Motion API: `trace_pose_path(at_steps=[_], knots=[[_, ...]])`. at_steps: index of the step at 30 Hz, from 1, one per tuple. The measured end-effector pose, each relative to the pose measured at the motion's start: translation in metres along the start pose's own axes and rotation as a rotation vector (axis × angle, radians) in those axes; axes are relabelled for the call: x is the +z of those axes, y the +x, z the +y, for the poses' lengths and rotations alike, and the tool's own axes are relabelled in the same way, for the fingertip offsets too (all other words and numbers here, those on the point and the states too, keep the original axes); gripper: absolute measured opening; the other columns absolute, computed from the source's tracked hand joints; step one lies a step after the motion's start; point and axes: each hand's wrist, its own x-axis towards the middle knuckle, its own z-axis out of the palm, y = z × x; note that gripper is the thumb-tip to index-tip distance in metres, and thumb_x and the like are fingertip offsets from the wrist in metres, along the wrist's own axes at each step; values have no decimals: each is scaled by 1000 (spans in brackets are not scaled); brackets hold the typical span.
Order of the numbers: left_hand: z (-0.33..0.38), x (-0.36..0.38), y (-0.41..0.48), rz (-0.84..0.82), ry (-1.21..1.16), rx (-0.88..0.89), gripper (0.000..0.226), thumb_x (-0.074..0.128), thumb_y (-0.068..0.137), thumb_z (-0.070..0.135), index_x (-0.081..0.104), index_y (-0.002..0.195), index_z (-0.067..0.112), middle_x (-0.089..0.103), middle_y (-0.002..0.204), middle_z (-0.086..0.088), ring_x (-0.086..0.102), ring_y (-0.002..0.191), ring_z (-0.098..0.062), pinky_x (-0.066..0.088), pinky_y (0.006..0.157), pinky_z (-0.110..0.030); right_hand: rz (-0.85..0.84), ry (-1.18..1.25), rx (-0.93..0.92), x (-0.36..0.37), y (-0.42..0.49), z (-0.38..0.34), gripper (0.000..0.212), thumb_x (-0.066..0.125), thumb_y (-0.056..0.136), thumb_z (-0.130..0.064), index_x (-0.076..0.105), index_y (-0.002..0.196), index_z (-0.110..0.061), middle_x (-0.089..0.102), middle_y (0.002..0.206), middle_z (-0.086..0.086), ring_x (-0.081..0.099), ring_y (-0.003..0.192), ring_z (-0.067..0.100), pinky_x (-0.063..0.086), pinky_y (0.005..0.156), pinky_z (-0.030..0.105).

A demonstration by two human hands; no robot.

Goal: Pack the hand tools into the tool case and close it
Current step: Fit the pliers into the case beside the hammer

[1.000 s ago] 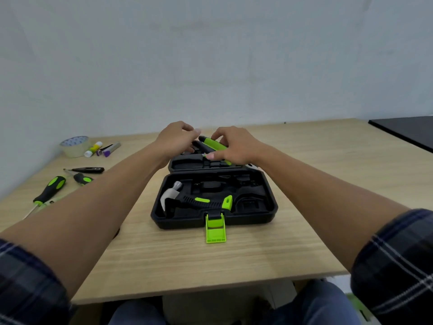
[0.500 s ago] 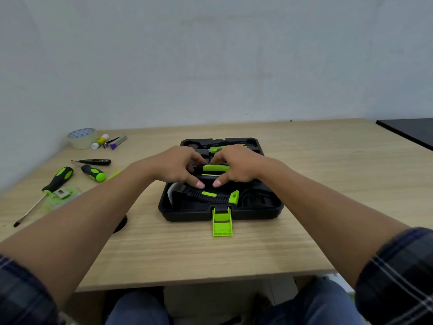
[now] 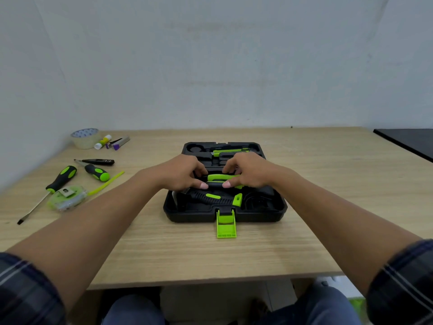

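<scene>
Head view. We log the green-handled tool (image 3: 222, 178) over the middle of the open tool case (image 3: 277, 208), just above the near tray and lying crosswise. Its type we cannot tell; the ends are covered. The left hand (image 3: 180, 174) pinches one end with curled fingers and thumb, and the right hand (image 3: 253, 172) pinches the other end the same way. Whether the tool already touches its recess is hidden by the fingers.

In the near tray, just toward us from the held tool, a claw hammer (image 3: 210, 198) lies seated. The far half of the case holds another green tool (image 3: 230, 150). The green latch (image 3: 226, 225) hangs open off the front edge of the case.

Left of the case, well apart from it on the wooden table (image 3: 328, 184): a long screwdriver (image 3: 62, 178), a stubby screwdriver (image 3: 97, 172), a tape measure (image 3: 66, 198) and a tester pen (image 3: 98, 161).

Judgement: we are mid-packing, on the step of seating this tool. Next move calls for aligning it with its moulded slot and pressing evenly at both ends, then reaching left of the case for the loose tools. Closing comes last.
</scene>
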Motion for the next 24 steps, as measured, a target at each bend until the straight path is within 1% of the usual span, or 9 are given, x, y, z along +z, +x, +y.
trace_pose_path(at_steps=[3, 6, 11, 15, 17, 20, 22, 23, 24], knots=[[2, 3, 2, 2, 12, -9, 50, 68, 84, 45, 64, 123, 15, 62, 94, 6, 65, 87, -13, 48, 80, -25, 43, -11, 35, -8, -5, 6, 46, 78, 76, -44, 69, 112, -17, 69, 102, -1, 64, 95, 17, 49, 85, 28], [5, 3, 4, 61, 33, 11, 42, 64, 87, 44, 67, 118, 16, 71, 96, 3, 61, 82, -9, 43, 75, -22, 51, -65, 109, -14, -12, 16, 39, 76, 76, -49, 73, 98, -17, 71, 93, -1, 63, 87, 16, 48, 77, 28], [12, 3, 11, 100, 28, 26, 40, 67, 85, 45, 69, 116, 19, 68, 90, 5, 58, 79, -6, 38, 72, -19, 58, 10, 180, -8, -20, 25, 37, 75, 75, -53, 76, 87, -18, 62, 72, -9, 57, 78, 13, 41, 63, 25], [14, 7, 15, 78, -45, -11, 45, 72, 79, 48, 70, 116, 22, 66, 83, 12, 57, 75, 1, 37, 65, -12, 35, 58, 197, -7, -18, 24, 38, 76, 76, -49, 76, 91, -15, 67, 84, -1, 62, 87, 17, 48, 76, 29], [13, 8, 16, 90, -75, -37, 47, 74, 76, 49, 70, 114, 22, 66, 83, 11, 59, 77, -2, 39, 66, -15, 19, 76, 200, -6, -18, 24, 39, 75, 77, -49, 76, 92, -13, 66, 85, -1, 62, 89, 18, 48, 76, 29], [12, 10, 16, 109, -89, -65, 51, 77, 73, 50, 68, 116, 24, 65, 92, 8, 60, 85, -9, 40, 71, -20, 25, 107, 208, -4, -20, 26, 39, 75, 76, -50, 75, 90, -13, 62, 76, -5, 58, 83, 16, 42, 70, 26], [11, 10, 16, 127, -104, -85, 53, 79, 70, 50, 66, 115, 26, 63, 101, 4, 60, 97, -14, 44, 81, -25, 32, 99, 212, -4, -20, 27, 39, 77, 74, -51, 73, 89, -15, 59, 74, -8, 58, 82, 16, 41, 64, 25], [11, 10, 16, 138, -97, -87, 56, 80, 68, 51, 65, 117, 27, 61, 107, 2, 59, 105, -17, 46, 87, -29, 51, 89, 218, -3, -20, 28, 41, 78, 71, -53, 71, 90, -17, 58, 76, -8, 58, 85, 17, 42, 63, 25], [11, 9, 17, 146, -65, -90, 61, 79, 67, 54, 62, 120, 28, 58, 114, -2, 56, 112, -19, 45, 94, -33, 99, 74, 232, -3, -20, 29, 47, 79, 67, -57, 68, 94, -19, 59, 84, -6, 59, 91, 19, 46, 68, 26]])
